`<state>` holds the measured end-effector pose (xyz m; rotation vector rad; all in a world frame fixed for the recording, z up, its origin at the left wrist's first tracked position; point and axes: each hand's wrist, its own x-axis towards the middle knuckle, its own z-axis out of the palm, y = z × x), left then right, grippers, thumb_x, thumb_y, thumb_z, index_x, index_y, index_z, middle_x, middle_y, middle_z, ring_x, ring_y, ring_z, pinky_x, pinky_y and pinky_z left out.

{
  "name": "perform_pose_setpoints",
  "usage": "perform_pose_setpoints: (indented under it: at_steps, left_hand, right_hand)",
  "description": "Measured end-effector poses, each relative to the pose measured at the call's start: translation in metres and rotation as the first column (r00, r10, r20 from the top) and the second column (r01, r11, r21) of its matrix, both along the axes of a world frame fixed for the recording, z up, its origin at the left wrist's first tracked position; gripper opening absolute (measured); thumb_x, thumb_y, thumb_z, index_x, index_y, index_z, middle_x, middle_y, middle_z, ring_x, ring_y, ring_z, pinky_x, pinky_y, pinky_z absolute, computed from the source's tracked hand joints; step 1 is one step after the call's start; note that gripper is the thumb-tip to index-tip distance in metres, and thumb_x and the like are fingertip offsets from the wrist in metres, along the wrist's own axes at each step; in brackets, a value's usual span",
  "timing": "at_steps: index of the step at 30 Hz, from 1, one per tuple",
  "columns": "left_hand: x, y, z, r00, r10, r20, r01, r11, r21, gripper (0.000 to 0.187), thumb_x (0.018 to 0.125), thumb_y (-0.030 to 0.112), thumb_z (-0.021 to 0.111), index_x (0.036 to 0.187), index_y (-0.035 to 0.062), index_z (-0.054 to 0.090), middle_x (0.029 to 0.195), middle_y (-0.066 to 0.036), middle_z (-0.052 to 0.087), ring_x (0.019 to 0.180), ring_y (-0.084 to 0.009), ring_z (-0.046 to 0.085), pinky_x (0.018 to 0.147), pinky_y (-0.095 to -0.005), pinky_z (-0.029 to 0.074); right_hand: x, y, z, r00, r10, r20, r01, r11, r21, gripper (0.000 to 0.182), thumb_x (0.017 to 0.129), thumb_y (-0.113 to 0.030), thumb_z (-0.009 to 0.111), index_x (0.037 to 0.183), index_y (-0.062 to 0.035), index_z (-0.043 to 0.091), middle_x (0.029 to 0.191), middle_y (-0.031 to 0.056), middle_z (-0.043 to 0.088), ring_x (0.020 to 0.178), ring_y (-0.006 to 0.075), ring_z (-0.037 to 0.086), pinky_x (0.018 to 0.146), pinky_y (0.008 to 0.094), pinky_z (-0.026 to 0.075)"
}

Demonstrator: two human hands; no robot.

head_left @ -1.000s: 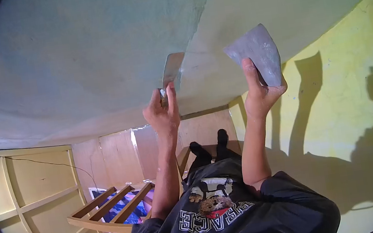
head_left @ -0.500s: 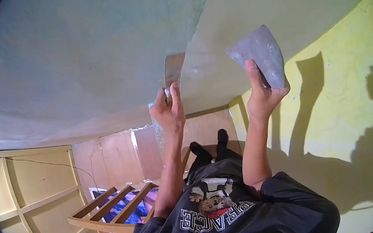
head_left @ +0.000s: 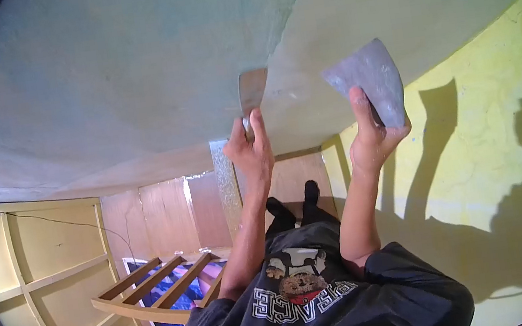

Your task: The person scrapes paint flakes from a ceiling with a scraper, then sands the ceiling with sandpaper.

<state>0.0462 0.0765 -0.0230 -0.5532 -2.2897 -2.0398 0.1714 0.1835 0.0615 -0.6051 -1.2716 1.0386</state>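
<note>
My left hand (head_left: 250, 154) is closed round the handle of a putty knife (head_left: 254, 87). Its flat blade lies at or close to the blue-green surface (head_left: 129, 81), beside the border where a paler smooth area (head_left: 372, 0) begins. To the right, my right hand (head_left: 374, 137) grips a broad grey flared plate (head_left: 369, 78), its thumb laid flat on the face. Pale smears mark that plate. It is held apart from the putty knife, in front of the paler area. My fingers behind the plate are mostly hidden.
A yellow wall (head_left: 470, 133) with shadows on it stands at the right. A slatted wooden frame (head_left: 165, 290) is at lower left, over a colourful printed sheet. Cream framed panels (head_left: 60, 251) are at far left. My feet (head_left: 309, 195) show by brown boards (head_left: 165, 216).
My left hand with the putty knife has shifted a little to the right and slightly upward. The right hand and its plate have moved slightly right.
</note>
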Motion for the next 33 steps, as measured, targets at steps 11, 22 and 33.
perform_pose_setpoints:
  at_steps: [11, 22, 33]
  left_hand:
    - [0.003, 0.003, -0.015, 1.0, 0.002, 0.027, -0.005, 0.995, 0.098, 0.042, 0.102, 0.022, 0.068, 0.072, -0.0009, 0.05, 0.061, 0.005, 0.035, 0.061, -0.0038, 0.03, 0.05, -0.0263, 0.024]
    - [-0.006, 0.011, -0.036, 1.0, 0.003, -0.025, 0.0, 0.995, 0.098, 0.037, 0.101, 0.021, 0.068, 0.075, -0.0019, 0.055, 0.06, 0.005, 0.038, 0.061, -0.0033, 0.033, 0.051, -0.0245, 0.027]
    - [0.002, 0.012, -0.029, 0.999, 0.005, 0.05, -0.01, 0.994, 0.113, 0.038, 0.101, 0.022, 0.068, 0.076, -0.0034, 0.055, 0.059, 0.003, 0.042, 0.062, -0.0037, 0.035, 0.051, -0.0253, 0.03]
  right_hand:
    - [0.002, -0.001, 0.0, 1.0, 0.018, 0.002, -0.018, 1.0, -0.025, 0.019, 0.084, 0.001, 0.081, 0.1, 0.0068, 0.073, 0.099, 0.0082, 0.074, 0.089, 0.0148, 0.065, 0.087, 0.0323, 0.051]
    - [0.011, 0.007, 0.0, 0.999, -0.021, -0.032, 0.022, 1.0, 0.004, 0.02, 0.083, 0.001, 0.081, 0.101, 0.0062, 0.073, 0.098, 0.0089, 0.074, 0.089, 0.0148, 0.066, 0.087, 0.033, 0.051]
    - [0.005, -0.004, 0.006, 0.999, 0.034, -0.001, -0.034, 0.999, 0.017, 0.02, 0.084, 0.004, 0.079, 0.103, 0.0056, 0.073, 0.101, 0.0083, 0.074, 0.091, 0.015, 0.065, 0.089, 0.0329, 0.05]
